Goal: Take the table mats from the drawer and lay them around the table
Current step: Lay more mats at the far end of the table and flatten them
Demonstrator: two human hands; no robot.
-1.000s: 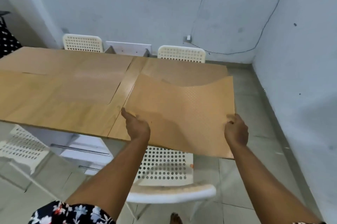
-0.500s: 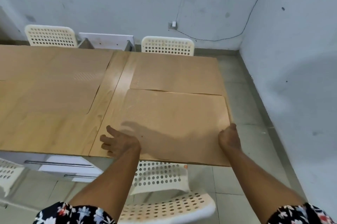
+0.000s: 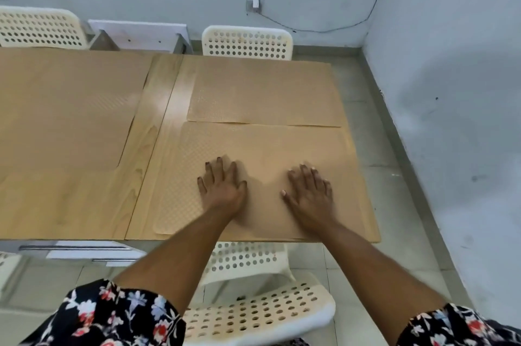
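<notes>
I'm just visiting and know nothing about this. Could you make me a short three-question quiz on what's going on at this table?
1. True or false: both hands lie flat, palms down, on the near mat.
2. Which does the far mat lie nearest? A) a white perforated chair B) a drawer C) a cup
3. Fill in: the left hand and right hand grasp ____.

Key: 1 true; 2 A; 3 nothing, fingers spread open.
</notes>
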